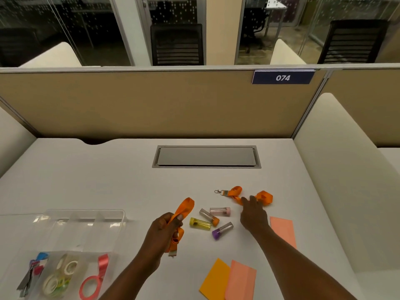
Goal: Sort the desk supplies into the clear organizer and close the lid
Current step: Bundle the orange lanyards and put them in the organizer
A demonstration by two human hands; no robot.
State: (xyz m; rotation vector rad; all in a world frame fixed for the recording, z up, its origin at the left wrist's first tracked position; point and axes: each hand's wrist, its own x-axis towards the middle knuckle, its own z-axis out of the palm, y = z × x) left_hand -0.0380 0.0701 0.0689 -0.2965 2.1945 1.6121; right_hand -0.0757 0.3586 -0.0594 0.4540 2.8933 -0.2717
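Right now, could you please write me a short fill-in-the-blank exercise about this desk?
1. The left hand grips an ____ lanyard.
2. The blue partition sign reads ____.
3. ____ capped vials lie on the desk.
4. The tape rolls sit in the clear ____.
Missing words: orange; 074; four; organizer.

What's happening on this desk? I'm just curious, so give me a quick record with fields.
left hand: grips one orange lanyard
right hand: reaches out, fingers on the second orange lanyard
between the hands: four small capped vials lying on the desk
near edge: orange and pink paper sheets
clear organizer: at the left, lid open; holds tape rolls and a red ribbon
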